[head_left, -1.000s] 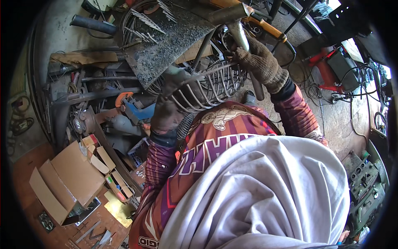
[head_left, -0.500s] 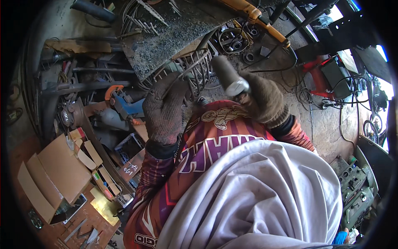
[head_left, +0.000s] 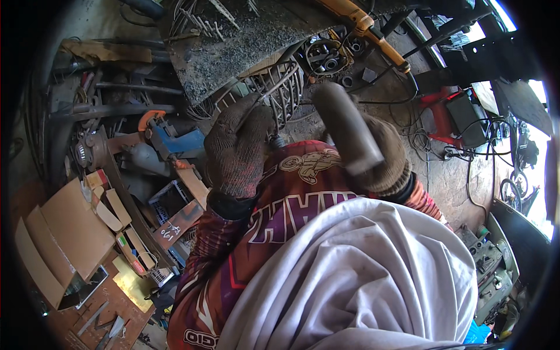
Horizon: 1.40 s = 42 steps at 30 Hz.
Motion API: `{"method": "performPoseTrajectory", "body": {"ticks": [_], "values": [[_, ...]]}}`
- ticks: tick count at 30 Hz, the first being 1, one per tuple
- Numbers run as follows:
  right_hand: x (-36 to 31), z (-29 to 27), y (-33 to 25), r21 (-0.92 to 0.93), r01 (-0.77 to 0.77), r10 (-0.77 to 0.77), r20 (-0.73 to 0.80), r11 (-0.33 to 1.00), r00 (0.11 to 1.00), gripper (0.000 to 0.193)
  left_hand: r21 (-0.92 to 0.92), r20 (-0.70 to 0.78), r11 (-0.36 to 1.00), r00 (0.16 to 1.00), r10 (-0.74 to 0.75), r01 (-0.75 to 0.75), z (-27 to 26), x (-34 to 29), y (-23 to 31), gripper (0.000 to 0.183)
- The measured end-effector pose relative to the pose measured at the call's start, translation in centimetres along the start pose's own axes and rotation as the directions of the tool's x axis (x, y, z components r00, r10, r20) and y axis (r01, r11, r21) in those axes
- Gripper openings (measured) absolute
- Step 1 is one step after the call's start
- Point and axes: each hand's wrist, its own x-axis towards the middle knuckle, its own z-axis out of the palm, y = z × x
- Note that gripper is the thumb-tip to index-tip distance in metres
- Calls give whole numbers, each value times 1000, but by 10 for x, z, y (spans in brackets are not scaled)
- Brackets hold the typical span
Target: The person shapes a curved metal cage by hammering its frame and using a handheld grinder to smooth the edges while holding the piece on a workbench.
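My left hand, in a dark knitted work glove, is closed at the near rim of a round cage of bent metal rods. The cage stands in front of my body, tilted, and the glove covers part of it. In my gloved right hand is a hammer with a thick, cylindrical metal head. Its head is raised to the right of the cage, apart from it, and slightly blurred. The hand and the head hide most of the handle.
A gritty metal bench top with loose rods lies ahead. An orange power tool crosses its right end, near a tray of metal rings. A blue-and-orange clamp and an open cardboard box are at left. Cables trail on the right-hand floor.
The hammer has come back toward my body and a little right, its head swung to a different tilt. My left hand stays at the cage. The whole view has shifted slightly.
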Motion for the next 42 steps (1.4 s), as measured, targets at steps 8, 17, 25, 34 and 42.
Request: {"method": "performPoseTrajectory", "body": {"ticks": [8,17,25,34,42], "values": [[6,11,16,-158,-116,99,-110,981,989,43,41,1,985,985,-170,170,-7,19,19,19],[7,3,-6,-181,132,-146,-64,975,987,58,-59,-28,993,994,-103,101,8,8,19,19],[12,1,14,-27,157,-159,-133,987,978,46,-152,-53,980,990,-134,125,-4,14,22,24],[8,-18,-14,97,284,-274,-103,954,956,57,-220,-59,967,987,-147,131,-12,8,17,26],[-1,6,27,244,67,-61,-31,968,998,57,-408,-104,912,990,-100,49,-33,15,-25,29]]}}
